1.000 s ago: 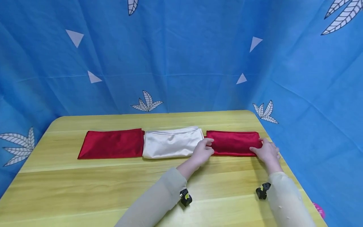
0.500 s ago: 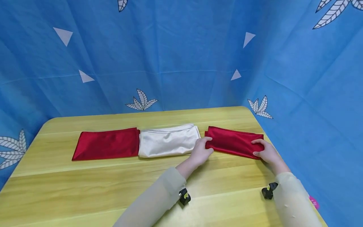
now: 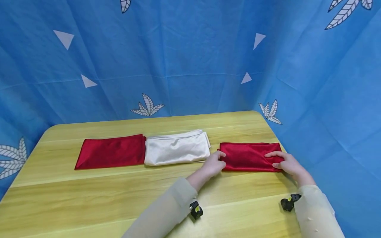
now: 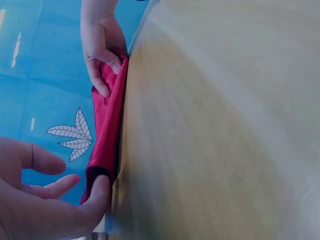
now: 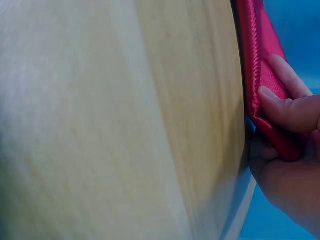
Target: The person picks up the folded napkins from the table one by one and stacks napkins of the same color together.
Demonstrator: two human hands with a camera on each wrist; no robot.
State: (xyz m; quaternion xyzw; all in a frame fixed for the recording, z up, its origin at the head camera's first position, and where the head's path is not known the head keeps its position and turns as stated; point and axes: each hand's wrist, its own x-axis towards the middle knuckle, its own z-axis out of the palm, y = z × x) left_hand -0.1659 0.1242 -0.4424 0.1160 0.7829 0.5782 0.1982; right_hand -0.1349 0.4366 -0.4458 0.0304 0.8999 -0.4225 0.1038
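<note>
A folded red satin cloth (image 3: 247, 157) lies at the right end of a row on the wooden table. My right hand (image 3: 290, 163) grips its right end; in the right wrist view the thumb (image 5: 280, 107) lies over the cloth, with other fingers tucked beneath the edge. At the left end is my left hand (image 3: 214, 162), its thumb (image 4: 100, 192) against the fold and its fingers spread apart from the thumb. To the left lie a folded white satin cloth (image 3: 177, 148) and another folded red cloth (image 3: 111, 152), side by side.
The light wooden table (image 3: 104, 195) has its right edge close to my right hand. A blue curtain (image 3: 190, 56) with leaf and triangle prints hangs behind the table and along both sides.
The right-hand red cloth has shifted away from the white one and toward me, tilting midway and then lying straight again. My right hand, taking hold of its end, has moved right and nearer.
</note>
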